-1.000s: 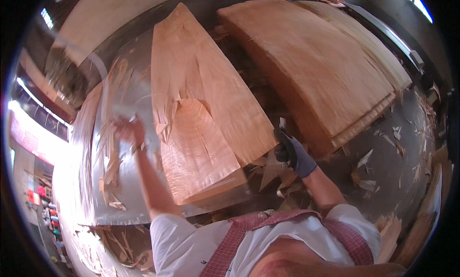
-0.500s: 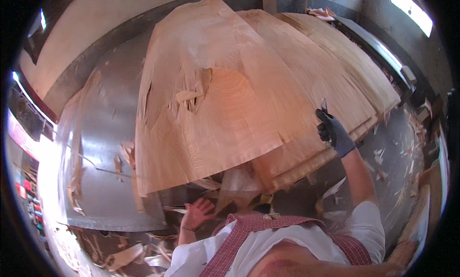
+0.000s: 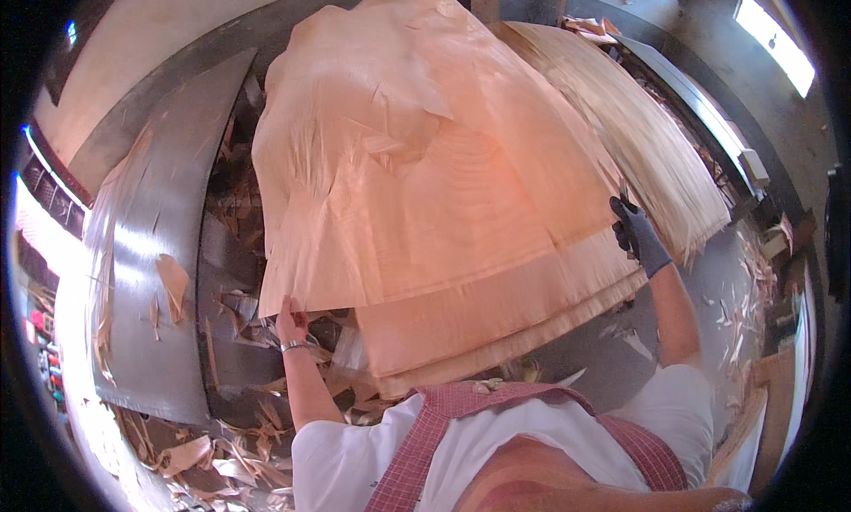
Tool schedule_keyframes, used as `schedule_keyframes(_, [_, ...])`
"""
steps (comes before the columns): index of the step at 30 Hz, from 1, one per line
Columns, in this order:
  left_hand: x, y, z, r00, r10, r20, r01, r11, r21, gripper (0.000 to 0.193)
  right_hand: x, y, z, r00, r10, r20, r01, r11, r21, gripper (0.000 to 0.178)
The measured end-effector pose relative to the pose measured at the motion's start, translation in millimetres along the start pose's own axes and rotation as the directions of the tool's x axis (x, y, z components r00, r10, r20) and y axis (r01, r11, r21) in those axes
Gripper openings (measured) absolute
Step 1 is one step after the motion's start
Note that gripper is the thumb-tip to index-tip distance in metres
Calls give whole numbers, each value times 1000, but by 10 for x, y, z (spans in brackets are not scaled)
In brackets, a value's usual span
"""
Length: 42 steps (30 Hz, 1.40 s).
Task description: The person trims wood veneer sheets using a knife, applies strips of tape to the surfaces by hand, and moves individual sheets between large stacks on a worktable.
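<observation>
A large, thin sheet of pale wood veneer [image 3: 496, 193] with a rumpled, torn patch spreads over a veneer stack [image 3: 496, 339] in front of me. My bare left hand [image 3: 292, 320] is closed on the sheet's near left corner, its fingers partly hidden at the edge. At the right edge of the sheet is my right hand [image 3: 642, 235], in a grey and black glove. Its fingers are wrapped round a small knife [image 3: 624, 191], with the blade pointing away from me. Whether that hand also touches the sheet, I cannot tell.
A shiny metal-topped table [image 3: 155, 343] stands at the left, with veneer strips on it. Veneer scraps [image 3: 235, 459] litter the floor at the lower left. Another veneer stack [image 3: 634, 113] lies to the right, and a wooden board [image 3: 776, 406] stands at the far right.
The sheet has shifted to the right, off the metal table and over the stack. My left hand, open below the sheet before, has risen and closed on its corner. My right hand still holds the knife.
</observation>
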State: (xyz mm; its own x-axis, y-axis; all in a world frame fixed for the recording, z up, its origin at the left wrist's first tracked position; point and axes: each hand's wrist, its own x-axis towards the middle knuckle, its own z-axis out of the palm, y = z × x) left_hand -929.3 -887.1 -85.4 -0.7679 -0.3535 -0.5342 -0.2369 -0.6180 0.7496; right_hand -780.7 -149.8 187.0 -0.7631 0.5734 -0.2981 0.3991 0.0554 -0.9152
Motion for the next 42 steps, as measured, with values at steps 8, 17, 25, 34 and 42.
schedule_keyframes(8, [-1316, -988, 963, 995, 76, 65, -73, 996, -47, 25, 1234, 527, -1534, 998, -59, 15, 59, 998, -25, 40])
schedule_keyframes(17, [-1951, -1715, 1488, 956, -28, -291, 45, 998, 51, 20, 1589, 1010, -2173, 991, -102, -89, 90, 987, -133, 34])
schedule_keyframes(25, [-1593, -2150, 1272, 942, 22, -334, 37, 985, 168, 19, 1921, 1402, -2175, 932, -343, -118, 287, 897, -336, 32])
schedule_keyframes(34, [-1755, -2555, 1190, 924, -1, -382, 71, 983, 170, 19, 2066, 2234, -2098, 953, -276, -123, 192, 867, -460, 36])
schedule_keyframes(42, [-1757, -2966, 1044, 852, -142, -504, 233, 965, 121, 21, 2032, 3127, -2348, 967, -167, -191, 18, 796, -605, 42])
